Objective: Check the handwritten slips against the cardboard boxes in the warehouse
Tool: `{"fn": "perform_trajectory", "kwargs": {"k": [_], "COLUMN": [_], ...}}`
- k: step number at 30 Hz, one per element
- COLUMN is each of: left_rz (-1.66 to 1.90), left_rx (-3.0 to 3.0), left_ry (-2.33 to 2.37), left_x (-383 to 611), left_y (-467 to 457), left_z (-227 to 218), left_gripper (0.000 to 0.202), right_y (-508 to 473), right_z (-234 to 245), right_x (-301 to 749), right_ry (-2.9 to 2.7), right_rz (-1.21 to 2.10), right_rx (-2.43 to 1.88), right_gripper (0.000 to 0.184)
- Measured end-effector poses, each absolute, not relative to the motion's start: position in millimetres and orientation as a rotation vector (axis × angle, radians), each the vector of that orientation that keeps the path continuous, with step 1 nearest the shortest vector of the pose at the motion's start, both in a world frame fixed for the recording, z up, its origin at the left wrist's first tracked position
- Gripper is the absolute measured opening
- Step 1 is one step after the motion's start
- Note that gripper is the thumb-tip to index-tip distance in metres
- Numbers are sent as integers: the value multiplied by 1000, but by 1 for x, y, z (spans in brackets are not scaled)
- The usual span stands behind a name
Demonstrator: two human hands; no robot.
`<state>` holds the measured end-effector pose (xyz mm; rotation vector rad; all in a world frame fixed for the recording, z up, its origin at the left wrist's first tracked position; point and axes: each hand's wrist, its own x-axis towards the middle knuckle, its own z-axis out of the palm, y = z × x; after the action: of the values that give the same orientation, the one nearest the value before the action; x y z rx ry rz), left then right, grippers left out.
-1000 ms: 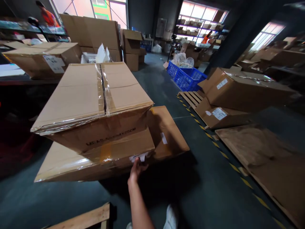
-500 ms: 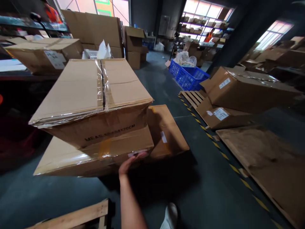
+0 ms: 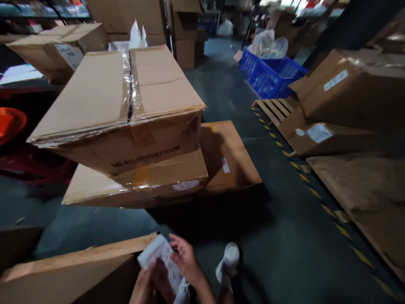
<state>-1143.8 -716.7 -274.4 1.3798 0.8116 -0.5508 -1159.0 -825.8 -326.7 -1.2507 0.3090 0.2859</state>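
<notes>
At the bottom centre, my left hand [image 3: 146, 276] grips a small white notepad [image 3: 164, 257] with handwritten marks on its page. My right hand [image 3: 186, 258] is at the pad's right edge, fingers spread and slightly curled, thumb over the page; whether it touches the paper is unclear. Beyond both hands a large taped carton [image 3: 152, 145] printed with measurements rests on a flatter carton [image 3: 158, 185], which bears a white label [image 3: 186, 185]. Another flat carton [image 3: 236, 152] lies on the right of these.
Light shoes [image 3: 230, 256] stand on the dark floor. Wooden pallet boards and cardboard [image 3: 85, 257] lie lower left. A blue crate [image 3: 268, 76], stacked cartons [image 3: 344, 93] and yellow-black floor tape [image 3: 303, 177] are on the right. An orange object [image 3: 11, 124] is at left.
The hand that touched the lower carton's label has drawn back. Both hands are now low in view with the notepad. The view has tilted down, and more of the pallet boards and cardboard shows.
</notes>
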Motion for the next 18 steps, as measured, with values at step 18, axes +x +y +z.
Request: {"fn": "perform_trajectory", "kwargs": {"k": [18], "left_rz": [-842], "left_rx": [1631], "left_ry": [668], "left_x": [-1146], "left_y": [-803], "left_z": [-273], "left_gripper": [86], "right_y": [-971], "right_z": [-284], "right_x": [-1206], "right_ry": [-149], "right_rz": [-482], "right_rx": [-2041], "right_gripper": [28]}}
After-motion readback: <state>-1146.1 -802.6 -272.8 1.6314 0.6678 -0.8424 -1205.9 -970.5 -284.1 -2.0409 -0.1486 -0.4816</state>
